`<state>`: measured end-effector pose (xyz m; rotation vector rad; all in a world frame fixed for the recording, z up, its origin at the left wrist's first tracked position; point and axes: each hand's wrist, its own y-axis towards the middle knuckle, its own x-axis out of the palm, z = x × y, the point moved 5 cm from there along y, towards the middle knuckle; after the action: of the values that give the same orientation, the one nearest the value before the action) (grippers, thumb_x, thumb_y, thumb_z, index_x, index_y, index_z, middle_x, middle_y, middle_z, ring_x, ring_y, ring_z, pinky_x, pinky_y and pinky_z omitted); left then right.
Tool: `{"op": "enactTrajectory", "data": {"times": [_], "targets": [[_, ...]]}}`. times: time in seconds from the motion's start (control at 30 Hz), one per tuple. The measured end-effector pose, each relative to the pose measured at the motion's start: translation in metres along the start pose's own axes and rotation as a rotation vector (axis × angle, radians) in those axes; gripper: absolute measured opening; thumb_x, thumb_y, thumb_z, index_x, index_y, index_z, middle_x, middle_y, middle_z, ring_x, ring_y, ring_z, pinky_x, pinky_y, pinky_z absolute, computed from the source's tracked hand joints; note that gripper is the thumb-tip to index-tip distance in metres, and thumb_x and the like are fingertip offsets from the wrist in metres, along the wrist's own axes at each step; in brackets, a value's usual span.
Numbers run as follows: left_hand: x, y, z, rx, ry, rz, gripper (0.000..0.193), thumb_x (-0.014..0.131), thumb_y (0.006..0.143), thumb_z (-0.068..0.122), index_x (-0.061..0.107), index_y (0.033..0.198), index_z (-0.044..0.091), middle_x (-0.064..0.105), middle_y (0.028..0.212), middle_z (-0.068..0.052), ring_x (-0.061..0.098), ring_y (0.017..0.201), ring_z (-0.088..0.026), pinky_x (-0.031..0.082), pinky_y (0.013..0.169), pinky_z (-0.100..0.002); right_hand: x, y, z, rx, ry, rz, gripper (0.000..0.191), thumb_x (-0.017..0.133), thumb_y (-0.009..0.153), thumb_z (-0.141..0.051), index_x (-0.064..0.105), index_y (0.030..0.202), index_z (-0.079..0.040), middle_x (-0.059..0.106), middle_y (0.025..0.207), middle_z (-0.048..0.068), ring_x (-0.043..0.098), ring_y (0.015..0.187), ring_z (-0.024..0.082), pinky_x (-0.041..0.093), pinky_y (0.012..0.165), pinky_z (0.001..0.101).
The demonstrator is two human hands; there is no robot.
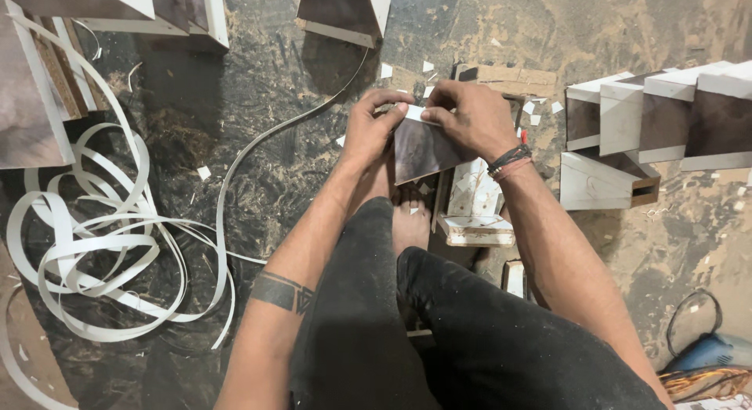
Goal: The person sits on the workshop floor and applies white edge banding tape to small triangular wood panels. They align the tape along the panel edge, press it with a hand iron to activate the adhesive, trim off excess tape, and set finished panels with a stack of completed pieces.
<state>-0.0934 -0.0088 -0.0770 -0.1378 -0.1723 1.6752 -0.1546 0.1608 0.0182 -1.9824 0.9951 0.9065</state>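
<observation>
I am sitting on the floor and looking down past my legs in dark trousers. My left hand (374,128) and my right hand (472,116) both grip the top edge of a small brown laminated board piece (423,153) held upright above my bare foot (410,222). A strip of white edge banding (413,112) lies along that top edge, pinched under the fingertips of both hands. The white band (258,144) runs from my left hand away to the left across the floor.
A tangled loose coil of white edge banding (94,245) lies on the floor at left. Finished brown-and-white board pieces (666,116) are stacked at right, others at the top left (47,81). A stained wooden block (476,214) sits by my foot. A blue power tool (709,351) lies lower right.
</observation>
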Motion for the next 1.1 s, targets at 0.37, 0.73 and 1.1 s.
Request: {"op": "enactTrajectory", "data": {"times": [0.37,0.73,1.1], "targets": [[0.005,-0.031,-0.023,-0.335,-0.421,0.084,0.023,0.069,0.092,0.001,0.076,0.114,0.001,0.073,0.112,-0.008,0.067,0.099,-0.016,0.054,0.086,-0.03,0.019,0.004,-0.03,-0.209,-0.232,0.099,0.035,0.061,0.101,-0.04,0.071,0.085,-0.01,0.069,0.069,0.015,0.067,0.064,0.037,0.049,0.055,0.0496],[0.014,-0.02,0.016,-0.071,0.06,0.0,0.027,0.072,0.098,0.019,0.071,0.119,0.003,0.073,0.116,-0.01,0.068,0.106,-0.018,0.053,0.093,-0.03,0.009,-0.01,-0.026,-0.103,-0.024,0.31,0.039,0.054,0.104,-0.039,0.074,0.088,-0.01,0.071,0.076,0.016,0.068,0.068,0.039,0.051,0.057,0.0504],[0.01,-0.021,0.013,-0.043,0.063,-0.124,0.022,0.066,0.101,0.021,0.072,0.114,0.004,0.075,0.106,-0.006,0.068,0.101,-0.014,0.054,0.091,-0.031,0.013,-0.013,-0.004,0.083,-0.088,0.027,0.051,0.044,0.105,-0.049,0.076,0.093,-0.011,0.071,0.075,0.017,0.069,0.066,0.036,0.052,0.06,0.0515]]}}
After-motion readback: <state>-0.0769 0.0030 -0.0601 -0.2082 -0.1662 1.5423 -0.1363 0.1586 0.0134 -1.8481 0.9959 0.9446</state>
